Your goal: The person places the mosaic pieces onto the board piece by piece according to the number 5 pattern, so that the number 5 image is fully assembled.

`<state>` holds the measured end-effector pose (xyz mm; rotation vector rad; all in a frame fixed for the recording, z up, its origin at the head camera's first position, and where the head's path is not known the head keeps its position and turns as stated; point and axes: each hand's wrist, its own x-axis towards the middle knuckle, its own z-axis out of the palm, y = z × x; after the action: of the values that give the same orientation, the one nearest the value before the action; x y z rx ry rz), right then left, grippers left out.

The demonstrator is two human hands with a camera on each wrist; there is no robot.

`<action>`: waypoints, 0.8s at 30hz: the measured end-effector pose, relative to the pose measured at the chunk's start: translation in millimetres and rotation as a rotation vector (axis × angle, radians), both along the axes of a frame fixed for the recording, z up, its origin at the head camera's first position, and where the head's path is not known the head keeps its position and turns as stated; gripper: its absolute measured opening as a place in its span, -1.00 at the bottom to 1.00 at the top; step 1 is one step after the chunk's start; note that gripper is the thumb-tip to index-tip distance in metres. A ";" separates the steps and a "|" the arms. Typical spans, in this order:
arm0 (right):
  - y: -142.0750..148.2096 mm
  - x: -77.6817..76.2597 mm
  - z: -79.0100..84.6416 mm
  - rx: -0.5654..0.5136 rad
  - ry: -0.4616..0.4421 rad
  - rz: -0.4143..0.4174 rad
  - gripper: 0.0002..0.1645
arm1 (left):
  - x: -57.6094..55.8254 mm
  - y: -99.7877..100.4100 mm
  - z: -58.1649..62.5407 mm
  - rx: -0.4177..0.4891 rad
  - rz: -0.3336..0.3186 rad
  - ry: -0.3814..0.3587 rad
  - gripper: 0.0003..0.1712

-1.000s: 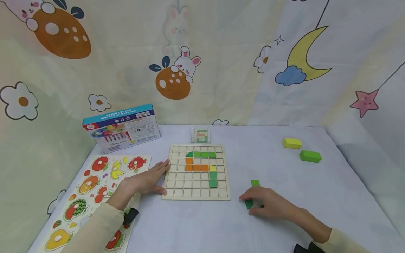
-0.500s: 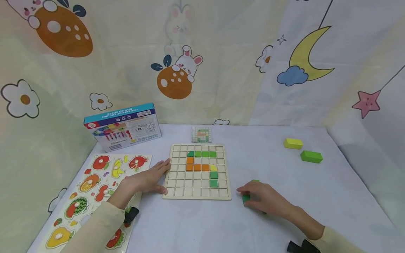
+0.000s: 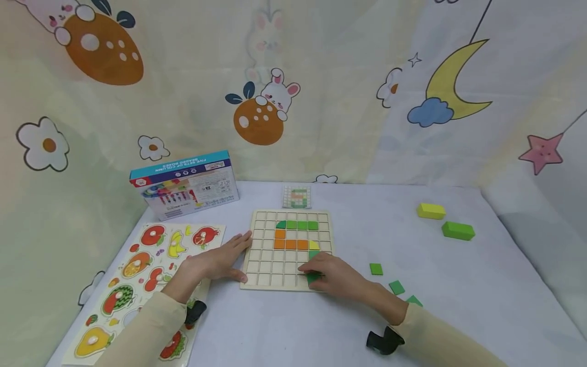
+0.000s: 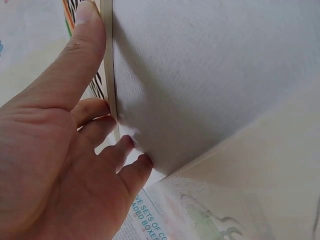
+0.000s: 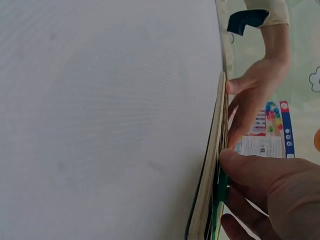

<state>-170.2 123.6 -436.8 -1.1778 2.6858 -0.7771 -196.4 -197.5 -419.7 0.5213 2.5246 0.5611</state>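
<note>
A: What is the right hand (image 3: pixel 337 275) doing?
B: Its grip is a pinch: thumb and fingers clamp a dark green tile (image 3: pixel 313 278) over the lower right of the grid board (image 3: pixel 263 267), just right of the frame's center. In the right wrist view, the tile shows by the thumb at the board's edge; whether it lies flat in a cell, I can't tell.
A: And the left hand (image 3: pixel 224 261)?
B: It rests against the board's left edge, fingers spread and thumb apart, pinching nothing.
A: What else lies on the grid?
B: Along its upper part runs a rounded green tile (image 3: pixel 281 225) with three light green tiles (image 3: pixel 302 225) to its right. Below, orange tiles (image 3: pixel 291 244) form an L that ends at a yellow tile (image 3: pixel 314 245). Part of a green one shows under that, above the fingers.
A: Anything loose on the desk (image 3: pixel 357 219)?
B: Right of the right hand, two green squares (image 3: pixel 376 269) and a green triangle (image 3: pixel 414 300), partly behind the sleeve. Toward the frame's right side, a yellow block (image 3: pixel 431 210) and a green block (image 3: pixel 458 231).
A: At the left?
B: A fruit-picture sheet (image 3: pixel 118 295) at lower left, a printed box (image 3: pixel 185 186) above it, and a small pattern card (image 3: pixel 297 197) just beyond the board.
</note>
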 end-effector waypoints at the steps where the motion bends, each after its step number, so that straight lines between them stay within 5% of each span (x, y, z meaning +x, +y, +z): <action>1: -1.1 0.2 -1.3 0.004 0.008 -0.002 -0.56 | 0.0 0.2 0.2 -0.003 -0.002 0.002 0.16; 24: 5.4 4.0 -2.4 0.017 -0.044 -0.050 -0.57 | -2.2 -1.2 -2.4 -0.010 -0.011 0.012 0.19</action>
<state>-166.1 129.0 -439.2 -1.0805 2.6905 -0.7761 -198.6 -198.7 -422.1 0.5362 2.5331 0.5425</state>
